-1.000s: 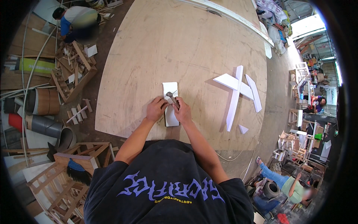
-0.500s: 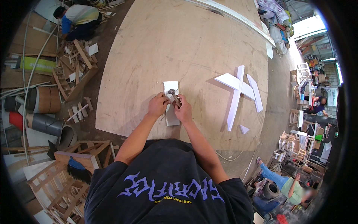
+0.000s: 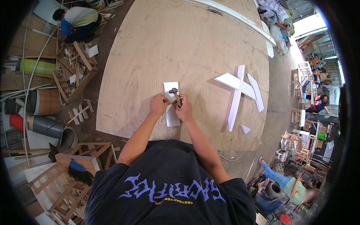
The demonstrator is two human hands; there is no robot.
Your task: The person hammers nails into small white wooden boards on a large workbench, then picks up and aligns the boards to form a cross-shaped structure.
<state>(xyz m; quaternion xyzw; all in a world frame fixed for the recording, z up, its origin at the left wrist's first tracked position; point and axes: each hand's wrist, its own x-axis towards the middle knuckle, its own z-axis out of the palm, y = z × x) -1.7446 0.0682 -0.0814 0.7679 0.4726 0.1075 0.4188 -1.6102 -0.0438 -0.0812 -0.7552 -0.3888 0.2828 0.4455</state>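
Observation:
A small white board (image 3: 172, 119) lies lengthwise in front of me on a broad plywood sheet (image 3: 150, 45). My right hand (image 3: 184, 108) is closed round a hammer (image 3: 177, 96), its dark metal head over the upper half of the board. On the board's left edge my left hand (image 3: 159, 104) is closed in a pinch, fingertips beside the hammer; what they hold is too small to make out. To the right, two white strips (image 3: 235, 101) cross each other, with a third slanted strip (image 3: 255, 92) and a small white triangle (image 3: 245, 129) beside them.
Wood scraps in a crate (image 3: 80, 80), rolled sheets (image 3: 45, 101) and a wooden frame (image 3: 63, 180) with a blue brush (image 3: 78, 170) stand at left. A person (image 3: 78, 22) crouches far left; others sit at right among wooden stools (image 3: 296, 144). A long white strip (image 3: 240, 20) lies across the far edge.
Both hands stay over the board in nearly the same grip. The hammer head and the left fingers have shifted only slightly.

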